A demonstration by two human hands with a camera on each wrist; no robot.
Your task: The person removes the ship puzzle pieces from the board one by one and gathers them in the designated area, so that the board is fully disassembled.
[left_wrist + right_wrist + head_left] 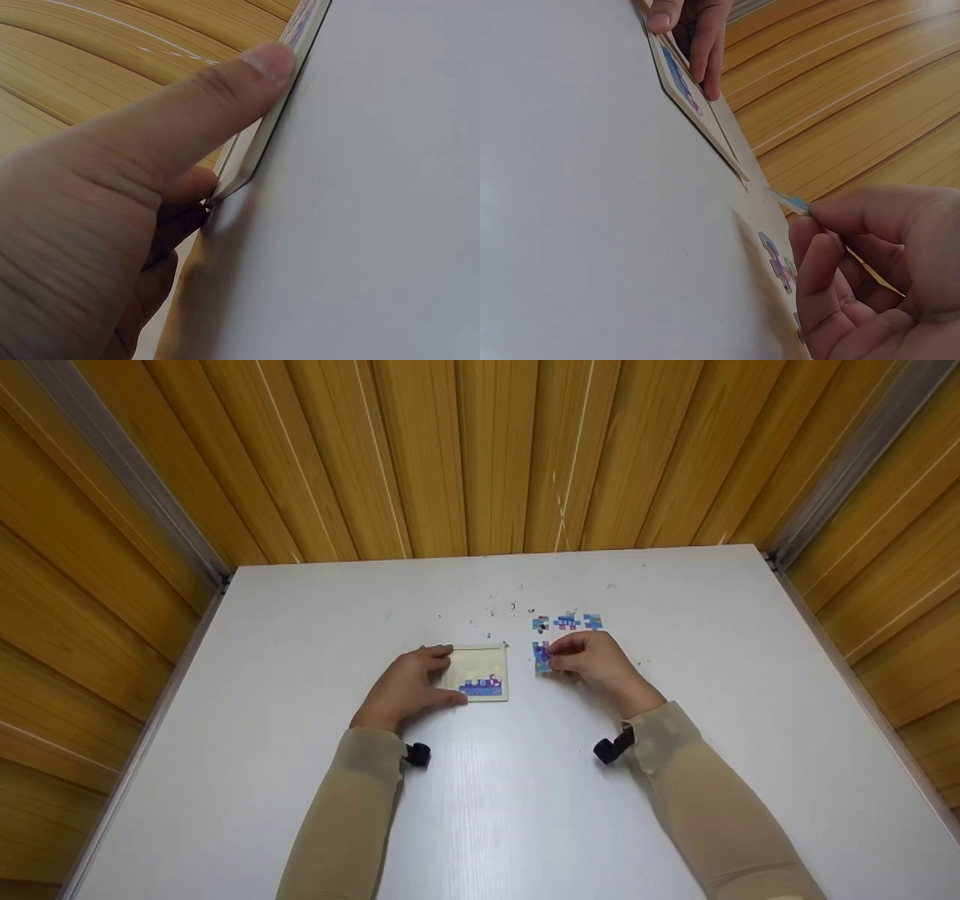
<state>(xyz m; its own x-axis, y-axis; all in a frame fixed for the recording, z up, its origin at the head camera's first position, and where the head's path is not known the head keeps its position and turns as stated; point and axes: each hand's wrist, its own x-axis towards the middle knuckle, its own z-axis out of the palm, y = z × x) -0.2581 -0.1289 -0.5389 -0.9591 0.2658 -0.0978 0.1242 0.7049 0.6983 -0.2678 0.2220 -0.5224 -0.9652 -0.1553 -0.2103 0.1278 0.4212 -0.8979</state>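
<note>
Left hand (pixel 409 679) grips the L end of a shallow, square, cream-coloured tray w/ a raised rim (pixel 484 661): thumb on the near rim, fingers at the far side. Prob. why: braced on both edges, tray shouldn't skid on the smooth white desk (pixel 225 735). Grip is at one end only, so the R side & most of the tray floor are uncovered, prob. to leave access.

In the tray, a flat purple-and-blue strip of jigsaw pcs (pixel 481 688) lies along the near rim, toward the R corner; rim prob. gives it a straight edge to line up w/. Thumb tip is just beside its L end.

Right hand (pixel 596 660), just R of the tray, pinches a thin light-blue jigsaw pc (pixel 791 201) btwn thumb & finger. Held near the edge, prob. b/c it's so flat & most of the print then shows. Head view has a blue-purple patch at those fingertips; 1 pc or 2, can't tell.

Beyond that hand, three loose multicoloured jigsaw pcs (pixel 567 622) lie in a row, apart from each other, prob. so each can be seen & picked singly. Small dark crumbs (pixel 513 605) lie scattered past the tray; look like debris, prob. not placed on purpose.
</note>
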